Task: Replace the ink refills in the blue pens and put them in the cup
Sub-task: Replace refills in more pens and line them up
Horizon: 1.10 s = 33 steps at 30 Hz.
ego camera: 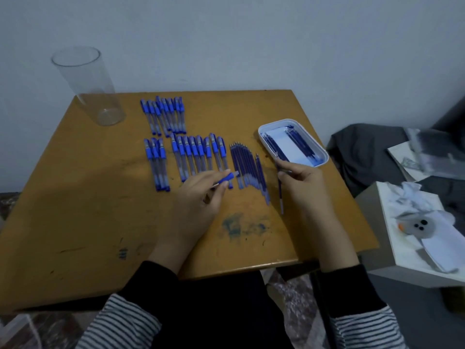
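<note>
Blue pen [226, 178] is sitting pinched in left hand [198, 197], ready for refilling. Right hand [302, 182] is gripping a refill [280, 196] beside white tray [326, 155] at 2 o'clock, probably the spent one. I'm seeing clear cup [85, 84] standing empty at 10 o'clock.

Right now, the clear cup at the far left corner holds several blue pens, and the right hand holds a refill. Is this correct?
Not quite. The head view shows the clear cup empty; the blue pens lie in rows on the table. The right hand does hold a refill.
</note>
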### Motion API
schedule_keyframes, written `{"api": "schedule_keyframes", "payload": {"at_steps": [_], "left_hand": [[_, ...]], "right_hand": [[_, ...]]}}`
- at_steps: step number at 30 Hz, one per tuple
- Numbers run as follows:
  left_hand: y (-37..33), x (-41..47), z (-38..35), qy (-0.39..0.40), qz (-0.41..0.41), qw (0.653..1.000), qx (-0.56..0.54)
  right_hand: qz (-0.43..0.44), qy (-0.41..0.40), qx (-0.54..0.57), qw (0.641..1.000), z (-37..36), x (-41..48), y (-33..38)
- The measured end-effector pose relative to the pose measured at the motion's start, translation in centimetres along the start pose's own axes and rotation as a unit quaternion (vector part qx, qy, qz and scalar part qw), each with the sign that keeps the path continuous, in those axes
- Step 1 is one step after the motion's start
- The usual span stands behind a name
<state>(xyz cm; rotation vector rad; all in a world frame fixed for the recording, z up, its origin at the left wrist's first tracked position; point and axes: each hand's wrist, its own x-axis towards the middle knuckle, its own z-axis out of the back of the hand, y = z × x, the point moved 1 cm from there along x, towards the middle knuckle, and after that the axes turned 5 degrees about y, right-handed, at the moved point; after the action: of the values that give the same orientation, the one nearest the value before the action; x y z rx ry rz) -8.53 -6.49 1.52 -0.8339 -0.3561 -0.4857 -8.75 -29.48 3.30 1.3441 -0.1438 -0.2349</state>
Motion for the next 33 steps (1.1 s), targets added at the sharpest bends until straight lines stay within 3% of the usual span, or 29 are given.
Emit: {"api": "schedule_keyframes", "payload": {"at_steps": [8,16,33], "left_hand": [[0.4,0.3,-0.8,0.010,-0.005,1.000,0.006],[0.3,0.4,-0.7,0.007,0.005,1.000,0.010],[0.3,0.3,-0.7,-0.003,-0.008,1.000,0.002]], "right_hand": [[0.019,-0.015,-0.165,0.986,-2.2,1.1,-0.7],[0.043,-0.031,-0.237,0.970,-3.0,1.4,-0.4],[0.036,-0.031,-0.219,0.975,-2.2,1.2,-1.0]]}}
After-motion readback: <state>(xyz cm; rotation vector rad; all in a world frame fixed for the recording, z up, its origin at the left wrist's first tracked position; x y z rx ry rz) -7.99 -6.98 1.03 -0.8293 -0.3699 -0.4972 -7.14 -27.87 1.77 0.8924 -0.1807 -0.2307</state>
